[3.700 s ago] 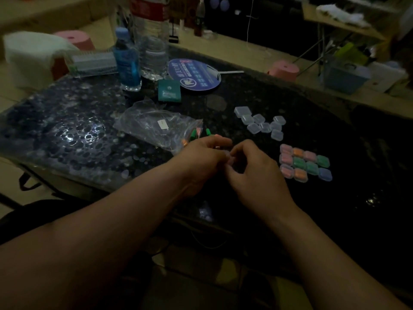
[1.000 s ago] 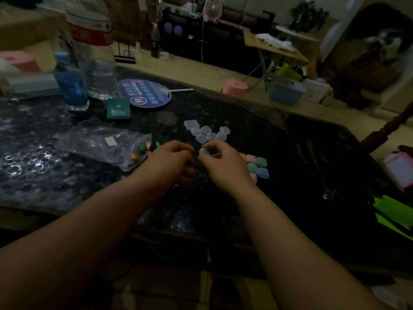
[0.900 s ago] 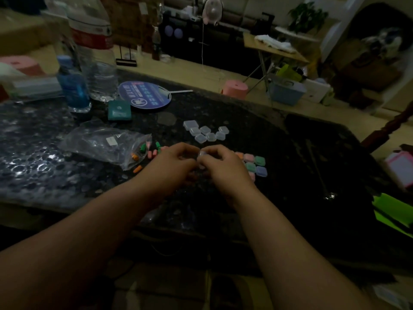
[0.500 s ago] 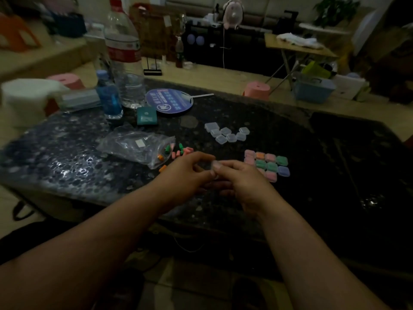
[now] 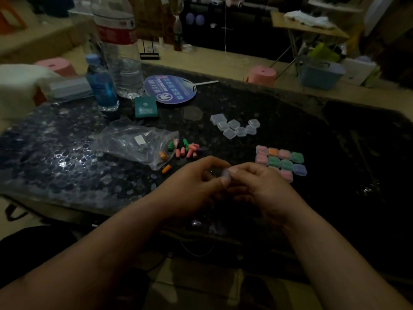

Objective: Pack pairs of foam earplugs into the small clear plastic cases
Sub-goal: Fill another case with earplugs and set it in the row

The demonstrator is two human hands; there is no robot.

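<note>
Two hands share one small clear case point(image 5: 225, 173): left hand point(image 5: 190, 189) and right hand point(image 5: 263, 189) both pinch it at the fingertips, right between them. From it, loose earplugs point(image 5: 186, 149) lie at 11 o'clock, empty cases point(image 5: 235, 128) at 12, filled cases point(image 5: 281, 161) at 2.

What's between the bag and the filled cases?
Head view: a cluster of loose earplugs by the bag, then bare table up to the filled cases.

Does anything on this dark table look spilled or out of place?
Loose coloured foam earplugs lie scattered at the mouth of the crumpled clear plastic bag; one orange earplug sits apart from the heap.
</note>
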